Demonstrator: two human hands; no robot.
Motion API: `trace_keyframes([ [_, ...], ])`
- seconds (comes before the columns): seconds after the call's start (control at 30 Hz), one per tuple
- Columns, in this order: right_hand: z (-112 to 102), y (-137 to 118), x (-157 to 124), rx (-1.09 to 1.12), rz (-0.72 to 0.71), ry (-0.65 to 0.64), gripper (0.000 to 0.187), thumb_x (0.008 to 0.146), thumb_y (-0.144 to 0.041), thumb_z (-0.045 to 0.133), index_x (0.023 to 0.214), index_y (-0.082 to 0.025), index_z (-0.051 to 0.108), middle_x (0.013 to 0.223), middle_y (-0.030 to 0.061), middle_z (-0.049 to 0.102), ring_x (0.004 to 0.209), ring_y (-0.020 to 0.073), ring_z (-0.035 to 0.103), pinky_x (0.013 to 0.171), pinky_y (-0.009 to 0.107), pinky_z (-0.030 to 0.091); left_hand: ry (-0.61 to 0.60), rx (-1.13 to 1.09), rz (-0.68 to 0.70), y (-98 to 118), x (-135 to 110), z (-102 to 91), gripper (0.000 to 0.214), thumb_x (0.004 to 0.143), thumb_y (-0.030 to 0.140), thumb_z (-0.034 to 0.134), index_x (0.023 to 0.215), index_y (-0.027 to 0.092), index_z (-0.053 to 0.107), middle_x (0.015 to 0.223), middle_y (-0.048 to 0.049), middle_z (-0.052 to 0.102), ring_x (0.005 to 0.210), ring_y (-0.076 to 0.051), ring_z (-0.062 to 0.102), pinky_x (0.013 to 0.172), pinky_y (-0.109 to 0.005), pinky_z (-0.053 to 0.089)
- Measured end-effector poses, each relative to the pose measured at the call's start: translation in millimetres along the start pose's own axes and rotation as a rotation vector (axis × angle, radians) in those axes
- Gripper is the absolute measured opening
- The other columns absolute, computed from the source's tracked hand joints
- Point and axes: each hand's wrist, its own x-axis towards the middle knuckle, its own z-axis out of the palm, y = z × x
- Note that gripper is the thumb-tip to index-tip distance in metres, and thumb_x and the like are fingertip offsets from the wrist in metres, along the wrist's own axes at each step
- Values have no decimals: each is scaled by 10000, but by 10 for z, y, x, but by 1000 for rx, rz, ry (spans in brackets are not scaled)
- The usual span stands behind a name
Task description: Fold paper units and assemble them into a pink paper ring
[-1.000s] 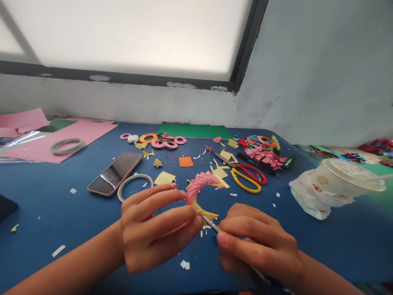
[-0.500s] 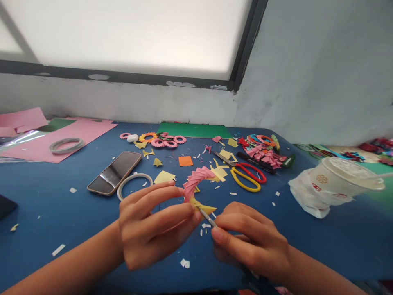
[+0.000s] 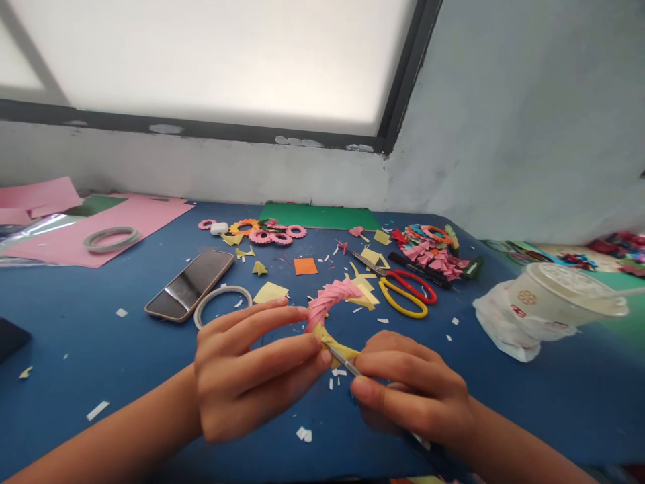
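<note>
My left hand (image 3: 262, 373) pinches a curved paper chain of folded pieces. Its pink section (image 3: 330, 300) arches up and to the right, while the yellow folded part (image 3: 342, 349) lies at the lower end by my fingertips. Closed around a slim silver metal tool (image 3: 342, 359) is my right hand (image 3: 410, 386). The tool's tip meets the yellow paper beside my left thumb; its exact kind I cannot make out. Yellow paper squares (image 3: 271, 292) lie just beyond my hands, along with red-and-yellow-handled scissors (image 3: 403, 292).
A phone (image 3: 190, 286) and a tape roll (image 3: 222, 306) lie at left; another roll (image 3: 111, 239) rests on pink paper (image 3: 60, 252). Finished paper rings (image 3: 272, 235) sit behind, with a colourful pile (image 3: 433, 252) farther right. A lidded paper cup (image 3: 549, 296) stands at right.
The yellow end of the chain has shifted slightly right and down, nearer my right fingers. My right hand still holds the tool against it, and my left hand has barely moved.
</note>
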Motion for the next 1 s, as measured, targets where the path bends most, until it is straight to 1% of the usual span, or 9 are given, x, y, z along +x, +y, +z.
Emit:
trace_keyframes([
  [0.07,-18,-17,10,-20,24,-32,106,842,-82,483,774,-109,561,661,50,605,580,108,548,512,224,510,3,3,12,0,-7,13,116,807,134,610,779,224,677,793,82,705,849,-146,657,790,-307,575],
  [0.13,-35,-37,19,-46,54,-67,96,847,-97,488,784,-113,560,664,51,608,585,109,548,520,230,515,32,11,5,12,5,24,112,805,136,614,757,216,677,779,79,702,829,-142,657,790,-297,572],
  [0.27,-40,-60,30,-78,67,-67,68,836,-88,511,795,-106,563,672,50,606,594,107,537,518,228,513,54,45,-21,44,34,32,127,785,134,640,686,210,660,731,91,694,762,-119,657,769,-264,574],
  [0.43,-16,-76,11,-75,92,-86,50,821,-68,529,828,-100,567,700,63,609,618,119,545,524,246,515,35,61,-36,53,16,26,104,794,133,629,741,210,676,758,91,699,814,-128,649,804,-278,565],
  [0.6,-1,-70,-20,-43,106,-91,70,831,-57,514,860,-100,561,741,69,608,654,124,567,551,249,531,28,52,-25,42,37,2,99,793,120,625,740,187,676,750,70,706,818,-150,653,751,-282,576],
  [0.77,-2,-38,-20,-47,48,-67,65,826,-55,514,827,-100,562,751,68,599,671,122,567,566,238,544,-78,23,-24,29,79,-50,70,778,117,646,797,182,667,777,66,713,821,-148,666,770,-282,574],
  [0.9,-7,0,-21,-50,1,-50,73,829,-55,508,801,-95,562,750,72,608,660,123,570,554,237,544,-81,10,-9,8,69,-81,103,767,117,658,829,199,666,786,81,711,841,-141,666,804,-277,562],
  [1.0,-11,20,-21,-48,-9,-38,71,832,-64,506,798,-99,558,736,68,610,638,120,568,533,235,534,-132,-2,2,4,40,-89,141,768,131,660,884,210,658,838,84,709,894,-146,652,832,-293,554],
])
